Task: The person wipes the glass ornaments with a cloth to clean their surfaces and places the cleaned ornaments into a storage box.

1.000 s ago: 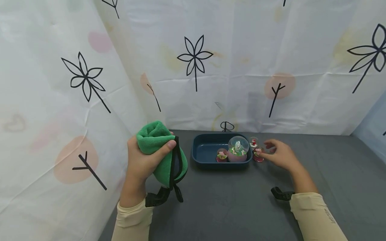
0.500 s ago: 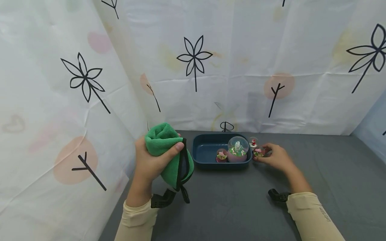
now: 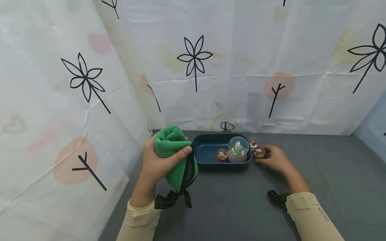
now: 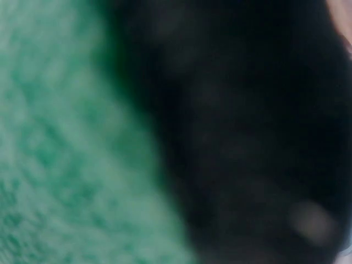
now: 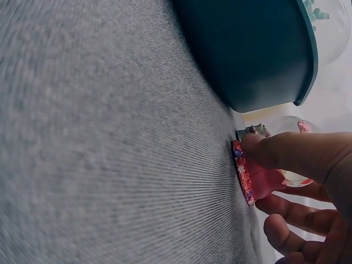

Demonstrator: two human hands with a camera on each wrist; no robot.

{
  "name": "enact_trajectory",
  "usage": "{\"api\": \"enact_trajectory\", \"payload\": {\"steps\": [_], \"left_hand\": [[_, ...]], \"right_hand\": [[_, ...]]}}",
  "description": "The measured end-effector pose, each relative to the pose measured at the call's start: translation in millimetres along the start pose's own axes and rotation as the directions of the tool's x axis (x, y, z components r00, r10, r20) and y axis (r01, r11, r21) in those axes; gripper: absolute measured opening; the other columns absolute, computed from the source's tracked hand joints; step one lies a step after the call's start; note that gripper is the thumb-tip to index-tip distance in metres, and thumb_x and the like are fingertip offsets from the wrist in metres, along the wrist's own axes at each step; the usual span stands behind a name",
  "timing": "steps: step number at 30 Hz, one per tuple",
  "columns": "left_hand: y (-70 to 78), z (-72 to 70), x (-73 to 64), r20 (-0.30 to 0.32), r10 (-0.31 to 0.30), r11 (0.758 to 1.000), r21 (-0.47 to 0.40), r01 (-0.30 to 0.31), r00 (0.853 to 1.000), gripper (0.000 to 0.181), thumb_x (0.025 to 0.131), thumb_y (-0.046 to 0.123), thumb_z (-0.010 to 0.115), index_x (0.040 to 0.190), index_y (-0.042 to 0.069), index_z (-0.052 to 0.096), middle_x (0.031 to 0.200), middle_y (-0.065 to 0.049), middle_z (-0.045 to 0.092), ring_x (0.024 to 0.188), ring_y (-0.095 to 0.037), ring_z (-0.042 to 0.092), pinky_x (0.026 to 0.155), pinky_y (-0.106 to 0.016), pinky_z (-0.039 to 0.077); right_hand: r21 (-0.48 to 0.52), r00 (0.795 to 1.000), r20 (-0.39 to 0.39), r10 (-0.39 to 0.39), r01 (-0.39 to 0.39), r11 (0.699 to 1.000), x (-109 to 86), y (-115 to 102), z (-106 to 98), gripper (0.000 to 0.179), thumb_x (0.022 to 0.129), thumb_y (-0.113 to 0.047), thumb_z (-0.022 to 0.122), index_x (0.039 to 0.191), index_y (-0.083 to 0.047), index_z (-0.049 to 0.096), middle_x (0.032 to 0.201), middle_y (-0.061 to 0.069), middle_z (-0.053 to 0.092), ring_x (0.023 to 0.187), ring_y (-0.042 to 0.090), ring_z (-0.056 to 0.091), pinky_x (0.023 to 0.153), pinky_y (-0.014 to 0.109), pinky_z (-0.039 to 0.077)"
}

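Note:
In the head view my left hand [image 3: 161, 164] grips a bunched green towel [image 3: 170, 144] with black edging and a dangling black loop, thumb across its front. The towel's fuzzy green side [image 4: 71, 154] and black part fill the left wrist view, badly blurred. My right hand [image 3: 275, 159] pinches the red base of a small snow globe [image 3: 258, 152] beside the tray's right end. In the right wrist view that red base [image 5: 263, 177], ringed with tiny flowers, stands at the table surface between thumb and fingers. Just behind it is another small snow globe [image 3: 253, 142] with a red-and-white figure.
The dark blue tray [image 3: 205, 164] stands near the back of the grey table [image 3: 229, 201]. Inside its right half sit a large snow globe [image 3: 237, 150] and a small pink-based one [image 3: 221, 155]. A patterned white curtain [image 3: 235, 83] rises close behind.
My right hand has moved left and closed its fingers round the small red snow globe. The left hand has shifted right and slightly down with the towel, now overlapping the tray's left end.

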State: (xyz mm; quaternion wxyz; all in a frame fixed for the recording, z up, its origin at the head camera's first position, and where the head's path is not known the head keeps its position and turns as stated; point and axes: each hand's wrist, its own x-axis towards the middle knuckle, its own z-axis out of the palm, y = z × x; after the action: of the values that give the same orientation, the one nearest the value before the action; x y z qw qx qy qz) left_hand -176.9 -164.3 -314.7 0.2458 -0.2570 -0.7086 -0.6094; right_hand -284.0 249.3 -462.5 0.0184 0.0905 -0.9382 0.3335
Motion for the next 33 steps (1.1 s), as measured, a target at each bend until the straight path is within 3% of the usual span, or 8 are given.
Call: {"api": "enact_trajectory", "payload": {"steps": [15,19,27,33], "left_hand": [[-2.8,8.5,-3.1,0.042,-0.062,0.998,0.034,0.061,0.997,0.032,0.080,0.011,0.094,0.105,0.020,0.076,0.095,-0.002,0.078,0.085,-0.026,0.075,0.071,-0.039,0.065],[-3.6,10.0,-4.1,0.051,-0.070,0.997,0.046,0.067,0.996,0.032,0.081,0.012,0.093,0.106,0.021,0.076,0.096,-0.001,0.078,0.085,-0.025,0.074,0.071,-0.039,0.065],[-6.2,10.7,-4.5,0.057,-0.057,0.998,0.043,0.055,0.997,0.032,0.081,0.011,0.093,0.105,0.020,0.075,0.096,-0.001,0.077,0.086,-0.025,0.074,0.071,-0.039,0.065],[-6.1,10.7,-4.6,0.052,-0.059,0.997,0.051,0.056,0.997,0.033,0.080,0.012,0.094,0.106,0.021,0.075,0.096,-0.001,0.077,0.086,-0.024,0.074,0.071,-0.039,0.065]], "right_hand": [[-0.010,1.000,-0.007,-0.003,0.003,1.000,2.3,3.4,4.1,0.056,0.088,-0.022,0.086,0.125,0.014,0.064,0.110,0.029,0.071,0.103,0.043,0.067,0.087,0.060,0.054],[-0.005,0.999,-0.031,-0.013,0.013,1.000,1.6,4.6,4.3,0.052,0.086,-0.022,0.088,0.120,0.012,0.068,0.106,0.027,0.072,0.100,0.041,0.067,0.084,0.055,0.054],[0.003,0.994,-0.107,0.007,-0.007,1.000,-1.8,2.6,-5.2,0.037,0.090,-0.026,0.085,0.107,0.004,0.070,0.109,0.027,0.073,0.104,0.046,0.070,0.078,0.052,0.058],[0.032,0.974,-0.226,0.034,-0.027,0.999,-6.8,-8.0,-15.0,0.040,0.092,-0.032,0.084,0.110,0.000,0.068,0.113,0.026,0.072,0.100,0.042,0.070,0.067,0.036,0.056]]}}
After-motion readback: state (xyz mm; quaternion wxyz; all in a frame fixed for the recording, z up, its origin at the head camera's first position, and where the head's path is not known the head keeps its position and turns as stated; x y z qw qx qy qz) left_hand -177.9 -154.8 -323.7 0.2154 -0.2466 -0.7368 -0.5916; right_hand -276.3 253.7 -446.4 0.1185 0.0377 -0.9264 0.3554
